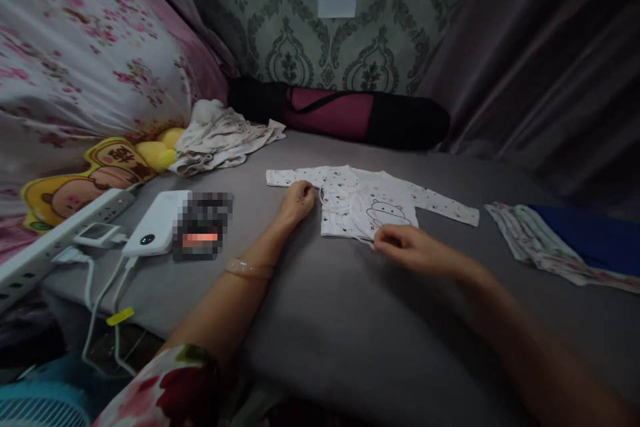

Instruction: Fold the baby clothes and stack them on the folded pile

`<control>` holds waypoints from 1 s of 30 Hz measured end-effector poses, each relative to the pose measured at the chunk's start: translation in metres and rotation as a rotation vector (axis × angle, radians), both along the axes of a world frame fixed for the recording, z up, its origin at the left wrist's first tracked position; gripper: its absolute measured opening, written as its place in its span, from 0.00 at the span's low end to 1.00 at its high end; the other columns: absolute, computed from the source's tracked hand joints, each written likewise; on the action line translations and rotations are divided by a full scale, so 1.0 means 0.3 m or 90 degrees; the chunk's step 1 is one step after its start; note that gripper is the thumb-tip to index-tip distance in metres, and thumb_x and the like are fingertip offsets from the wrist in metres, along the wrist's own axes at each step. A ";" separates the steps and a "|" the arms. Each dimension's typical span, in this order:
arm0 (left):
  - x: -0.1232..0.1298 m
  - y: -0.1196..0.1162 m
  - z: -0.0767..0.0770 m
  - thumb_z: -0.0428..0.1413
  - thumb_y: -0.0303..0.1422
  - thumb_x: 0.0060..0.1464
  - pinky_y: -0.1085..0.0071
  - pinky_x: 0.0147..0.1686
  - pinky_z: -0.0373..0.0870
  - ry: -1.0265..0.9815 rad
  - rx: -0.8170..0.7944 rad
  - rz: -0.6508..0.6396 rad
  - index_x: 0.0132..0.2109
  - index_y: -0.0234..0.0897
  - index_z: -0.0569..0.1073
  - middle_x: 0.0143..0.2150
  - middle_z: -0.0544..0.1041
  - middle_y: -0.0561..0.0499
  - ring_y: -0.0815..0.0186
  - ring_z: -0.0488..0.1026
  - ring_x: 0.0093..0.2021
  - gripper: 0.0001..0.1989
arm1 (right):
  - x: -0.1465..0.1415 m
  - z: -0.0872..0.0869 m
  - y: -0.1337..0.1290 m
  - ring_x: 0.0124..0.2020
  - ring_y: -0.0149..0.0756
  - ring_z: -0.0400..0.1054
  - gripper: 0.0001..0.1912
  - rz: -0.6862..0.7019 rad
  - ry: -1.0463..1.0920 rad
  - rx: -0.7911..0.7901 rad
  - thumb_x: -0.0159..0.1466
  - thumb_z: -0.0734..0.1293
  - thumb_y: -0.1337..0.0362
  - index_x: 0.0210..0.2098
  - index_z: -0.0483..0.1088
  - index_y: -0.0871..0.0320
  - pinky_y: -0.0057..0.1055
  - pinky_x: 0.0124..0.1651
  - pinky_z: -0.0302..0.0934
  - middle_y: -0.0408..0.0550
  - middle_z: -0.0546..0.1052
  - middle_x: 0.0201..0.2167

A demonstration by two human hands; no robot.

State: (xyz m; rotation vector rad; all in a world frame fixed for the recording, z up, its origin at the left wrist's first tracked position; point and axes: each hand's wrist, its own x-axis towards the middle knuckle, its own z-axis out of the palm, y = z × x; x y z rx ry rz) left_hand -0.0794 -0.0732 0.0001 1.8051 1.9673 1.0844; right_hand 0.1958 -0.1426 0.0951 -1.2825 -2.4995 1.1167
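A small white baby shirt (345, 204) with a cartoon animal on its front lies spread on the grey bed surface (320, 320), both sleeves stretched out. Beside its left edge, just below the left sleeve, my left hand (299, 202) has its fingers closed at a thin white tie string. My right hand (413, 247) is at the bottom hem below the cartoon, thumb and fingertips pinched on another white string that runs along the hem.
Crumpled light clothes (225, 140) lie at the back left, near yellow plush toys (107, 174). A power strip (65, 240), a white power bank (157, 224) and a blurred device are at left. Folded clothes (535, 240) lie at right; a black and maroon bag (335, 112) lies behind.
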 end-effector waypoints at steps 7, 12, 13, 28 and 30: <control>-0.001 -0.015 -0.008 0.48 0.19 0.48 0.66 0.46 0.69 0.069 0.041 -0.120 0.45 0.36 0.77 0.37 0.74 0.47 0.64 0.70 0.39 0.20 | 0.053 0.036 0.142 0.25 0.30 0.60 0.16 -0.202 0.133 0.041 0.60 0.63 0.48 0.30 0.68 0.56 0.29 0.30 0.57 0.41 0.67 0.23; -0.009 -0.005 -0.022 0.47 0.19 0.49 0.63 0.49 0.67 0.138 0.035 -0.197 0.46 0.39 0.78 0.40 0.74 0.46 0.62 0.70 0.43 0.22 | 0.107 -0.030 0.227 0.28 0.37 0.68 0.11 -0.386 0.037 0.191 0.61 0.62 0.56 0.31 0.70 0.56 0.33 0.33 0.62 0.46 0.73 0.25; -0.011 -0.001 -0.025 0.47 0.20 0.50 0.62 0.49 0.67 0.144 0.029 -0.195 0.45 0.39 0.78 0.40 0.74 0.45 0.62 0.70 0.43 0.21 | 0.110 -0.045 0.238 0.31 0.39 0.70 0.10 -0.419 -0.019 0.252 0.62 0.62 0.59 0.33 0.71 0.57 0.34 0.34 0.63 0.49 0.75 0.28; 0.016 -0.009 0.022 0.54 0.28 0.55 0.72 0.37 0.66 -0.064 0.046 -0.157 0.38 0.35 0.75 0.34 0.76 0.51 0.68 0.70 0.34 0.06 | -0.337 -0.116 0.196 0.47 0.45 0.69 0.20 -0.098 -0.131 0.305 0.63 0.65 0.55 0.52 0.69 0.54 0.37 0.46 0.62 0.52 0.75 0.47; 0.023 -0.005 0.024 0.53 0.29 0.55 0.72 0.37 0.67 -0.110 0.047 -0.164 0.39 0.35 0.74 0.33 0.76 0.51 0.69 0.70 0.33 0.06 | -0.368 -0.119 0.221 0.47 0.46 0.69 0.16 -0.109 -0.157 0.312 0.64 0.63 0.56 0.48 0.71 0.54 0.38 0.46 0.62 0.54 0.76 0.47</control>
